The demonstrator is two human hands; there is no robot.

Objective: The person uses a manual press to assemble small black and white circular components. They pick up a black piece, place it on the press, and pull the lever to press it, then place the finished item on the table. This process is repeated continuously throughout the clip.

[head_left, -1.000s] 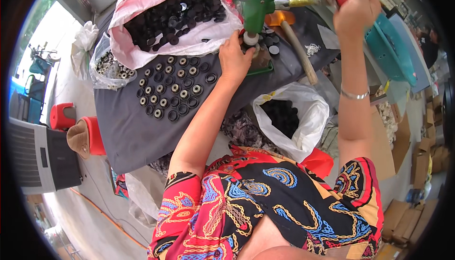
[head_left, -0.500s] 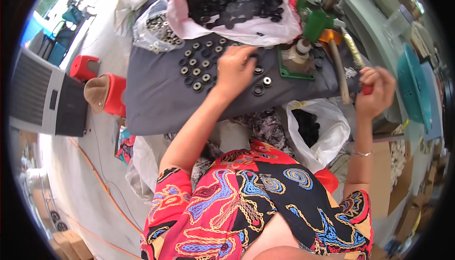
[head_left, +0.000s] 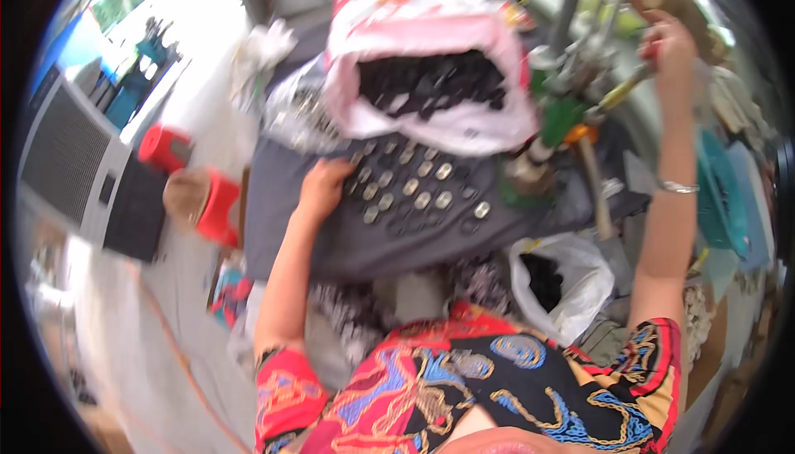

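My right hand (head_left: 672,44), raised at the far right, is closed round the red end of a lever handle (head_left: 625,90). The handle belongs to a green hand press (head_left: 563,119) with a metal column. My left hand (head_left: 321,189) is at the left edge of the laid-out parts, fingers curled together and blurred; whatever they may hold is hidden. Beside it, several small metal-centred round parts (head_left: 422,199) with black rings (head_left: 470,225) lie on the dark grey cloth (head_left: 331,251).
Behind the parts stands a pink-white sack (head_left: 447,135) of black pieces, with a clear bag (head_left: 302,119) of metal pieces on its left. A hammer (head_left: 595,189) lies right of the press. Below the table edge hangs a white bag (head_left: 584,309). Red stools (head_left: 219,210) stand left.
My left hand has moved left, from over the middle of the parts to their left edge. The right hand has swung the lever handle up and away. The view has shifted.
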